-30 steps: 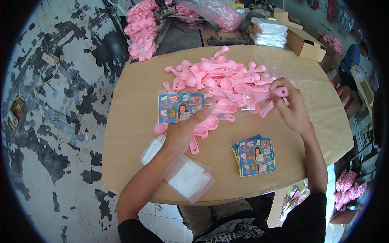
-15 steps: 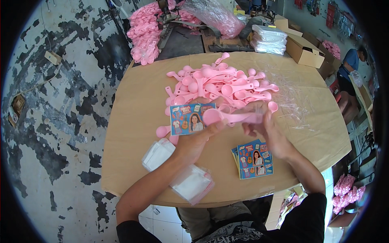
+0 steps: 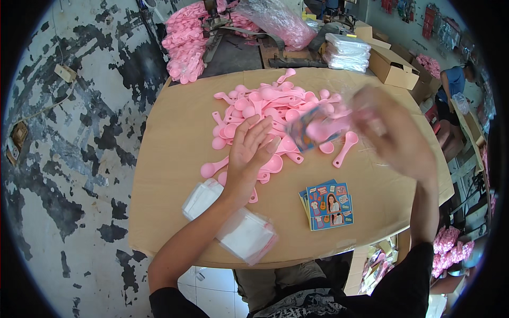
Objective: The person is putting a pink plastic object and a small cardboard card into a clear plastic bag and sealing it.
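My right hand (image 3: 395,135), smeared by motion, is raised over the right side of the table. It grips a clear bag holding a blue printed card (image 3: 305,130) and a pink measuring spoon (image 3: 331,129); these are blurred too. My left hand (image 3: 249,153) has its fingers stretched apart with nothing in them, over the near left edge of the pile of pink spoons (image 3: 273,100). Under my left forearm lie flat clear bags with white inside (image 3: 246,236). A stack of blue printed cards (image 3: 328,206) sits near the table's front edge, between my forearms.
One loose spoon (image 3: 345,149) lies right of the pile, near crumpled clear film (image 3: 376,143). Behind stand bundled pink spoons (image 3: 185,42), stacked clear bags (image 3: 347,52) and a cardboard box (image 3: 392,66). A box of packed items (image 3: 379,262) is below the table's right front edge. Another person (image 3: 450,90) sits at far right.
My left hand has let go of the card and spoon and opened. My right hand has carried the bagged card and spoon up and to the right.
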Tool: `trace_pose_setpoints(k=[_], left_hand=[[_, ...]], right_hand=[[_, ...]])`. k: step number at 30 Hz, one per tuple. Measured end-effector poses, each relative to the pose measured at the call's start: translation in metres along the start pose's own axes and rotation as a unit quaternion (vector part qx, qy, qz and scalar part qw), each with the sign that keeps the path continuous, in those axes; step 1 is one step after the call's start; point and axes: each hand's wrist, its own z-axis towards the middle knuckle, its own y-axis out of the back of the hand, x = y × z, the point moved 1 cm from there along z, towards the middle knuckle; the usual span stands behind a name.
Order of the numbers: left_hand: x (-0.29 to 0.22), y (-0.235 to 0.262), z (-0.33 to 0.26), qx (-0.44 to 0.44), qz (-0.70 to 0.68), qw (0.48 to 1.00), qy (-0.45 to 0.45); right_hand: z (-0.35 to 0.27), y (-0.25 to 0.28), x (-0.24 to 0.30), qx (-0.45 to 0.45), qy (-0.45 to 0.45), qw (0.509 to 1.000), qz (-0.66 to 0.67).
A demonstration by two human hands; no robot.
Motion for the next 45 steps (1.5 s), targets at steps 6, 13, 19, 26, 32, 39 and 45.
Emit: trace_pose_setpoints(k=[6,13,19,26,32,39,45], left_hand=[[-0.004,-0.003,-0.001,0.076,0.281,0.953,-0.082],[-0.003,-0.004,-0.017,0.196,0.359,0.91,-0.069],[-0.004,-0.006,-0.022,0.087,0.297,0.92,0.242],[0.0,-0.013,-0.016,0.208,-0.092,0.946,0.232],[-0.012,-0.013,-0.008,0.091,0.152,0.97,0.167],[-0.026,-0.022,-0.004,0.056,0.14,0.982,0.118],[-0.042,-0.05,-0.001,0.012,0.229,0.966,0.115]], right_hand=[[0.033,-0.008,0.011,0.055,-0.02,0.998,-0.014],[0.036,-0.066,0.005,0.148,0.071,0.986,0.032],[0.052,-0.086,-0.007,0.123,0.049,0.985,0.111],[0.046,-0.084,-0.033,0.169,-0.085,0.959,0.211],[0.029,-0.074,-0.019,0.112,-0.146,0.972,0.147],[0.013,-0.076,-0.016,0.082,-0.08,0.988,0.102],[0.017,-0.075,-0.015,-0.081,0.198,0.971,-0.103]])
